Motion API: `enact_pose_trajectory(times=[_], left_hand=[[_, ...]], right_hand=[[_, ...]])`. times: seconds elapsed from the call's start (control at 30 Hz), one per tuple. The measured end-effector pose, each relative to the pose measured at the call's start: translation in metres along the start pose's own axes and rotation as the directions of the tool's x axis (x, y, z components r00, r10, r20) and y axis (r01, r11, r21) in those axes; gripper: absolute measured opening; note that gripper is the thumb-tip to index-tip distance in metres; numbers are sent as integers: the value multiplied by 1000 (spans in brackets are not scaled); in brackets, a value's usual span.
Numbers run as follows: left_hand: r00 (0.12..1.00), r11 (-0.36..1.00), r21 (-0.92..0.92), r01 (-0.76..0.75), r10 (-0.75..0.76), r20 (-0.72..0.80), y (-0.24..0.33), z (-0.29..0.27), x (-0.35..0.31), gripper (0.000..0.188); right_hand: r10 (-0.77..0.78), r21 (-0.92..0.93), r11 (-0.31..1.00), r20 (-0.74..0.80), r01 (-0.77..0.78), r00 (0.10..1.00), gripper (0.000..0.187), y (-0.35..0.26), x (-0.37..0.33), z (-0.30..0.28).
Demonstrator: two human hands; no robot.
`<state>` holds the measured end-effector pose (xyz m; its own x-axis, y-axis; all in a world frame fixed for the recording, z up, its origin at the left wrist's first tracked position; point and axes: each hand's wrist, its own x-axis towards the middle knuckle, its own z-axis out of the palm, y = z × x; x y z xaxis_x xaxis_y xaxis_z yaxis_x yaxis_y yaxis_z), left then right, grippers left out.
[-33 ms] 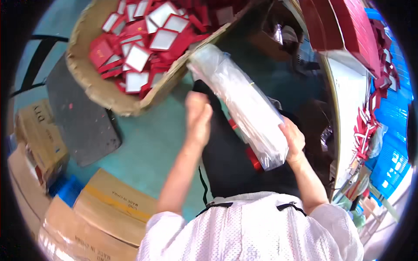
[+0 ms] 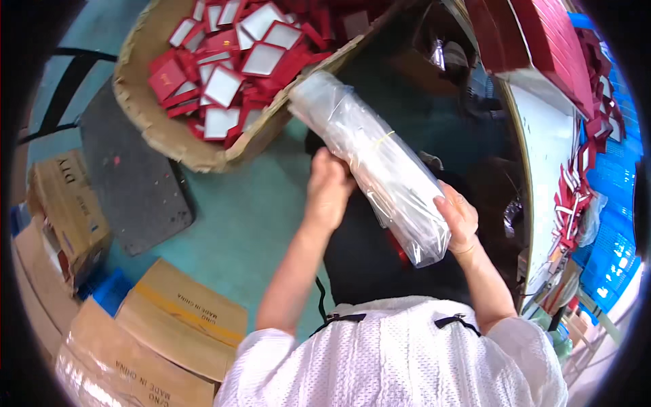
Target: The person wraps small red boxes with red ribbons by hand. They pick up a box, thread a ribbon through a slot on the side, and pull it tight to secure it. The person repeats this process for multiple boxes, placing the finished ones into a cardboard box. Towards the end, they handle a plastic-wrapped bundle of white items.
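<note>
A long bundle of clear plastic bags lies slantwise above my lap, with a thin yellowish band around its middle. My right hand grips its lower right end, thumb on top and the other fingers partly hidden underneath. At the bundle's left edge is my left hand, its fingertips close against the plastic. Its fingers are bent and somewhat blurred, so whether they hold the edge is unclear.
A large cardboard bin of red boxes with white insides stands ahead on the left. Cardboard cartons sit at lower left, near a dark board. Along the right runs a white-topped table with a red stack.
My left hand has come right, up to the bundle's edge. The bundle has turned slightly, bringing its band into clearer view; my right hand keeps its grip.
</note>
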<state>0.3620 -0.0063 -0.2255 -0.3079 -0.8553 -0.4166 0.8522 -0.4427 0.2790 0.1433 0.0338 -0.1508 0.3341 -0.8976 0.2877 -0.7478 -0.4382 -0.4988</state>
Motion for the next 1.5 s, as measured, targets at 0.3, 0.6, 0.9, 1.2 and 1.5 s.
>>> enact_pose_trajectory(times=[0.3,0.6,0.9,1.2,1.5], left_hand=[[966,961,-102,-258,258,-14,-27,41,-50,60],[682,830,-514,217,249,688,-24,79,-56,33],[568,865,-418,278,203,797,-51,111,-48,41],[964,977,4,-215,212,162,-40,114,-85,76],[956,903,329,-275,221,192,-77,94,-84,57]], right_hand=[[-330,-164,917,198,363,923,38,-86,-26,-56],[250,687,648,215,-328,944,57,-108,-18,-95],[227,704,609,287,-366,931,75,-119,-38,-73],[195,512,828,119,-229,974,63,-84,-58,-94],[127,353,906,301,-234,945,38,-74,-77,-120]])
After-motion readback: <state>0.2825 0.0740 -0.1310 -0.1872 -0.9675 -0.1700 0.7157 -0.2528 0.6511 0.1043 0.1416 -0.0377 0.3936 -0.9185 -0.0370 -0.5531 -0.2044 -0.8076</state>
